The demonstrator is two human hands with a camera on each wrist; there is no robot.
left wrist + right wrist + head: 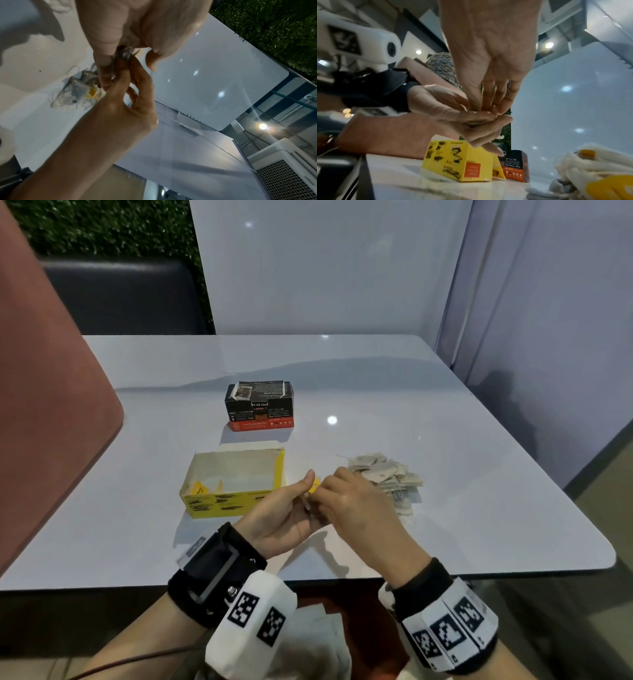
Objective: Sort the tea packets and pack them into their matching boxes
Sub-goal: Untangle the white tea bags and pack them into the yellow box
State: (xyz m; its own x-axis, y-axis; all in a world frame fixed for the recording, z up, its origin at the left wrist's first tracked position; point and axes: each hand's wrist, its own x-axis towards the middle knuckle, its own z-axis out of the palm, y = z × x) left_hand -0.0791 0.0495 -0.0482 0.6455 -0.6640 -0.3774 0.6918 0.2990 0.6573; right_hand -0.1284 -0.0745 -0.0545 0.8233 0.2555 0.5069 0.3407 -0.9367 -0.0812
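Observation:
Above the table's front middle my two hands meet on one small greyish tea packet (122, 56) with a yellow tag (313, 485). My left hand (306, 492) grips it between thumb and curled fingers. From the right, my right hand (321, 494) pinches the same packet with its fingertips (485, 108). The hands hide most of the packet. An open yellow box (233, 484) lies just to their left, with some yellow-tagged packets inside. A black and red box (259, 405) stands behind it. A loose pile of tea packets (387, 477) lies right of the hands.
The white table (479, 474) ends at a rounded front edge near my wrists. A pink padded seat back (44, 405) stands along the left side. White panels (325, 268) wall off the back and right. White cloth lies in my lap below the table.

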